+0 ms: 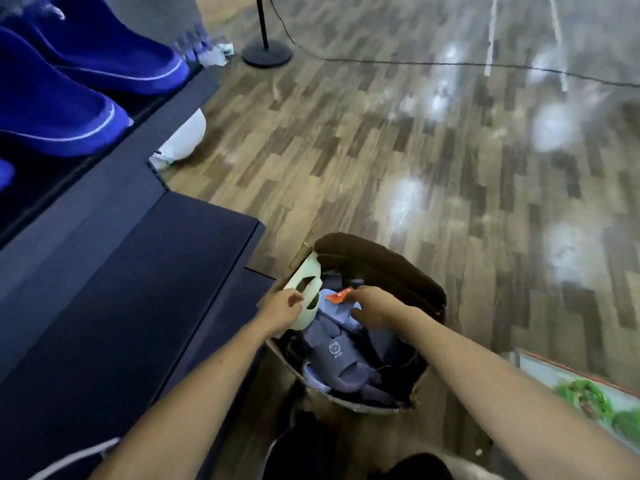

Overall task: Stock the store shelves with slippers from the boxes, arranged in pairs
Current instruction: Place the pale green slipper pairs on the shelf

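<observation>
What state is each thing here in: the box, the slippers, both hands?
cardboard box: open, full of slippers.
pale green slipper: at the box's left edge.
left hand: grips the pale green slipper.
right hand: down in the box, fingers curled; grip unclear.
grey slipper: lying in the box, bear logo up.
blue slippers: on the shelf, side by side.

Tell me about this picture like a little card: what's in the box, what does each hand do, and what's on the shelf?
box: open cardboard box on the wooden floor, full of slippers
left hand: left hand grips a pale green slipper at the box's edge
right hand: right hand reaches in beside an orange tag; whether it grips anything is unclear
top of pile: dark grey slipper with a bear picture
shelf: blue slippers sit on the dark shelf
</observation>
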The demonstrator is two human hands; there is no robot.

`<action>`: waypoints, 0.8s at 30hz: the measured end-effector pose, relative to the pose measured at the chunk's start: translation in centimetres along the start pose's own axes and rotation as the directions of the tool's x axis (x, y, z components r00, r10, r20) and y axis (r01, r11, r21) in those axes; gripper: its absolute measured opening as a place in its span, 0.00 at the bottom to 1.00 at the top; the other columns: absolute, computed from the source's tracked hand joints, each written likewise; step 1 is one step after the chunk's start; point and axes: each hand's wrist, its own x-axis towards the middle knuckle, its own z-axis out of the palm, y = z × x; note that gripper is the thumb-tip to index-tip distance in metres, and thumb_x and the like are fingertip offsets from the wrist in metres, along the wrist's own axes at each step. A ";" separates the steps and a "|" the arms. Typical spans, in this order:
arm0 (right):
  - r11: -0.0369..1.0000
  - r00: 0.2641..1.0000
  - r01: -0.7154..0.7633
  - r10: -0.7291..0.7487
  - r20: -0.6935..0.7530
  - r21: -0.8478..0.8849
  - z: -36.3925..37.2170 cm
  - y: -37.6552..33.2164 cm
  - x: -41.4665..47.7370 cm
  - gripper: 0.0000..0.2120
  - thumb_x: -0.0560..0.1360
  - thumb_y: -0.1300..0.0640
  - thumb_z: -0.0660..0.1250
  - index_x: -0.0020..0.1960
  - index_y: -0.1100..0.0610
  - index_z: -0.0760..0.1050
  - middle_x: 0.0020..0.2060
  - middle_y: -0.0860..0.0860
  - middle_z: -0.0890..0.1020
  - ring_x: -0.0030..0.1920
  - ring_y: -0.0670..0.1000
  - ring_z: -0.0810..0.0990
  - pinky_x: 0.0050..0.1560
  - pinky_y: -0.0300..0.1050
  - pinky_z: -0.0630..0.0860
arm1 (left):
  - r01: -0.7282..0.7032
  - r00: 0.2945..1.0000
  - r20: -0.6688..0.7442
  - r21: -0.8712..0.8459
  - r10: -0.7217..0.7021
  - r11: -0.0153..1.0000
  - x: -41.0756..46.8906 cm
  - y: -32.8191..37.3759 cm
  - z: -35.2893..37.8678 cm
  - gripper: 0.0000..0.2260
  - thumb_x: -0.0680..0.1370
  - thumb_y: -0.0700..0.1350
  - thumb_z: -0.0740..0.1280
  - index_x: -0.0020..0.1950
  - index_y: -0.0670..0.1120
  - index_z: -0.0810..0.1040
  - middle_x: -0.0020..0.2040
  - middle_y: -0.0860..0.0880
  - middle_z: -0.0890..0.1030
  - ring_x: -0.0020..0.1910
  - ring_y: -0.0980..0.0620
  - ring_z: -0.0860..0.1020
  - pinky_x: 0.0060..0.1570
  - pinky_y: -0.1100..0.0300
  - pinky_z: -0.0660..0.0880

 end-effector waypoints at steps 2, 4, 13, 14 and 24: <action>1.000 0.999 0.023 -0.023 0.035 -0.005 -0.2 1.2 3.1 0.18 0.76 0.60 0.57 0.65 0.57 0.72 0.62 0.57 0.75 0.62 0.58 0.73 0.61 0.48 0.70 | 0.054 0.998 0.034 -0.059 -0.052 0.997 1.9 -0.1 0.9 0.13 0.78 0.42 0.60 0.61 0.44 0.76 0.61 0.47 0.78 0.61 0.49 0.74 0.49 0.66 0.66; 0.998 0.996 0.060 -0.059 0.071 -0.013 -0.3 2.8 6.4 0.16 0.77 0.60 0.57 0.62 0.57 0.74 0.59 0.57 0.77 0.61 0.58 0.74 0.58 0.46 0.69 | 0.098 0.995 0.035 -0.099 -0.095 0.990 4.3 -0.1 2.3 0.12 0.78 0.41 0.60 0.58 0.42 0.78 0.59 0.45 0.79 0.60 0.48 0.75 0.53 0.63 0.68; 0.996 0.983 0.084 -0.084 0.160 0.008 2.5 11.2 18.1 0.12 0.76 0.56 0.53 0.51 0.59 0.73 0.53 0.58 0.78 0.59 0.57 0.74 0.48 0.44 0.64 | 0.370 0.906 -0.090 -0.305 -0.414 0.877 13.8 -0.3 12.3 0.05 0.77 0.42 0.62 0.51 0.46 0.75 0.55 0.43 0.80 0.54 0.45 0.77 0.54 0.55 0.74; 0.994 0.984 0.101 -0.104 0.144 0.026 3.0 11.7 19.3 0.06 0.76 0.58 0.56 0.44 0.56 0.71 0.46 0.56 0.78 0.57 0.58 0.75 0.45 0.44 0.62 | 0.402 0.883 -0.101 -0.340 -0.458 0.850 14.7 -0.5 13.5 0.06 0.77 0.44 0.63 0.52 0.45 0.74 0.56 0.42 0.79 0.55 0.44 0.76 0.54 0.54 0.73; 0.975 0.989 0.043 -0.072 0.128 0.218 10.5 13.8 30.5 0.20 0.74 0.57 0.65 0.64 0.60 0.66 0.60 0.56 0.75 0.64 0.56 0.71 0.54 0.43 0.66 | 0.481 0.425 -0.071 -0.827 -0.903 0.291 22.0 -4.6 20.8 0.33 0.71 0.53 0.72 0.68 0.36 0.65 0.67 0.37 0.70 0.65 0.40 0.71 0.61 0.53 0.70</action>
